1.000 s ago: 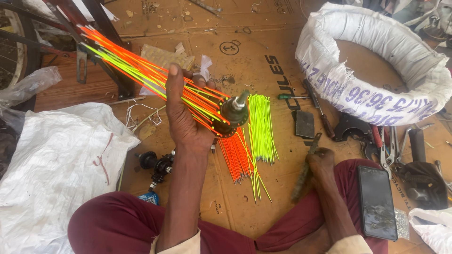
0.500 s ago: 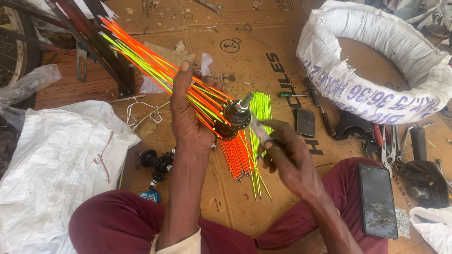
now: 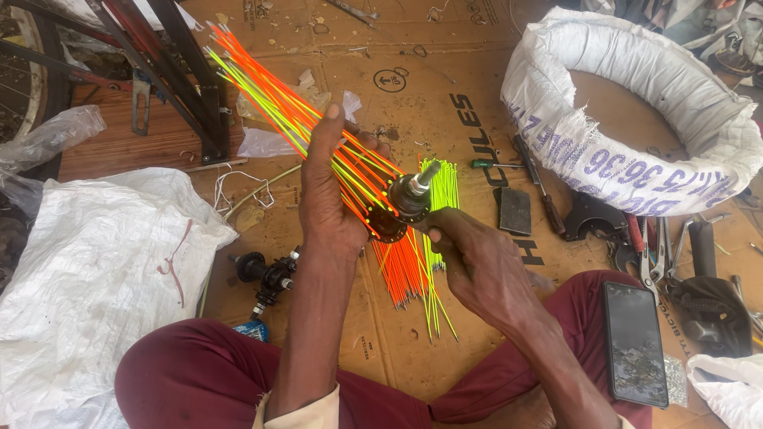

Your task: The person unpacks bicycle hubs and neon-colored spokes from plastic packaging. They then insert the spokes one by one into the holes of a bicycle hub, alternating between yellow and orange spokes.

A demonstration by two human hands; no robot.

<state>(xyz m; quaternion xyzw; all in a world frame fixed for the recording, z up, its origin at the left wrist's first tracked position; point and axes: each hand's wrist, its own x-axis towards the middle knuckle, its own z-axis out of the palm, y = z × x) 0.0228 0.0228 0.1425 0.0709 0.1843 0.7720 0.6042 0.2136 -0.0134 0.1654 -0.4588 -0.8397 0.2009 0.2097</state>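
Above the brown cardboard sheet (image 3: 445, 48), your left hand (image 3: 330, 199) grips orange-and-green spokes (image 3: 278, 99); your right hand (image 3: 477, 258) pinches the dark metal hub (image 3: 401, 202); loose spokes (image 3: 413, 274) crowd beneath.

A phone (image 3: 634, 342), wrapped tyre (image 3: 628, 111) and white sack (image 3: 87, 270) lie around.

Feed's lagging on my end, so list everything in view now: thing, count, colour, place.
wheel hub: one, dark metal, between both hands
threaded spokes: many, orange and yellow-green, fanning up-left from hub
loose spokes: pile, same colours, on cardboard
spare hub: one, black, by left knee
wrapped tyre: one, white, upper right
phone: one, black, on right thigh
screwdriver: one, green-handled, mid floor
white sack: one, left
left hand: gripping threaded spokes
right hand: at hub
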